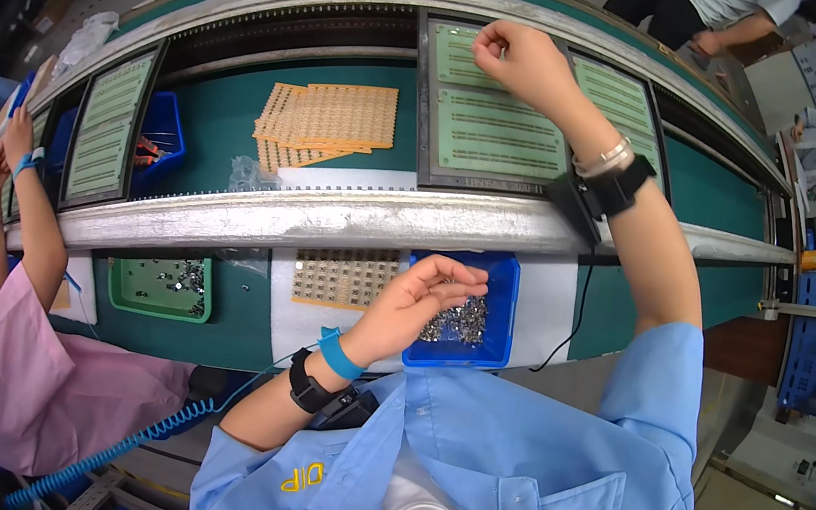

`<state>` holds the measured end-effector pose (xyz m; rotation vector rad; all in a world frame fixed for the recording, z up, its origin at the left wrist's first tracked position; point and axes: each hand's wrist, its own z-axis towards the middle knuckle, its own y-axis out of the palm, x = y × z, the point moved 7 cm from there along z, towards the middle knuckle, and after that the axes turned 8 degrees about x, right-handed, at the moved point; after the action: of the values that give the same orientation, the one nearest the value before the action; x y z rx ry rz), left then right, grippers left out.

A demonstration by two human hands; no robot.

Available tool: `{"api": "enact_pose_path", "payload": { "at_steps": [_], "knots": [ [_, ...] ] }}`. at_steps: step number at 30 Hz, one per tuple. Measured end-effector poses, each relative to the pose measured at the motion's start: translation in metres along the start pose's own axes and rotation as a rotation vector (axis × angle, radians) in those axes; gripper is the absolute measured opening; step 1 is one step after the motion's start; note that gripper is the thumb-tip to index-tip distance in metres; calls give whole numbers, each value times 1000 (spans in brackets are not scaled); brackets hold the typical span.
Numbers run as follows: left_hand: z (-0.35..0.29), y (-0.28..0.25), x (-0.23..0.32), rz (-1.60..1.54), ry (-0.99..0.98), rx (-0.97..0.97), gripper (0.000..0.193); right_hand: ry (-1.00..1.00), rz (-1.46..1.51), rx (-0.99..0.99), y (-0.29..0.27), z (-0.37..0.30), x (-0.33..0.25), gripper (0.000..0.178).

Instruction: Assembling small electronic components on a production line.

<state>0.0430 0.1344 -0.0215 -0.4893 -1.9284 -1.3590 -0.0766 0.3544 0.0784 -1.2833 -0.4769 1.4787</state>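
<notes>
Both hands are busy at different levels here: the right hand [528,65] is up over the top part of a green circuit panel [496,144], fingers curled in with thumb and index finger drawn close together, but I honestly can't tell if there's a tiny part between them. Left hand [399,313] hangs lower, over the left side of a blue bin [500,301], fingers loosely bent toward the thumb, and again I can't tell whether it's got hold of anything. That bin has a bunch of small shiny metal parts [463,324] in it. The green panel sits in a dark frame [421,105] just beyond a silver rail [331,221], with another green panel [617,103] to its right, partly behind the forearm. On the near side of the rail, a tan board [336,282] lies on a white sheet [545,306], left of the bin. Farther left on the green desk [225,93] there's a green tray [130,292] with dark bits in it, plus a pile of tan boards [343,115] past the rail. Someone in pink [41,384] is working at far left.
</notes>
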Motion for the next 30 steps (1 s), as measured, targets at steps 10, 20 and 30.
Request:
{"api": "enact_pose_path", "payload": {
  "at_steps": [10,20,30],
  "knots": [
    [2,-2,3,-108,-82,-72,28,0,-320,-2,36,36,7,17],
    [2,0,4,-76,-70,-144,30,-272,-562,50,34,40,-12,13],
    [-11,-6,10,-500,-172,-66,38,-489,70,-328,-4,-127,-127,12]
  ]
}}
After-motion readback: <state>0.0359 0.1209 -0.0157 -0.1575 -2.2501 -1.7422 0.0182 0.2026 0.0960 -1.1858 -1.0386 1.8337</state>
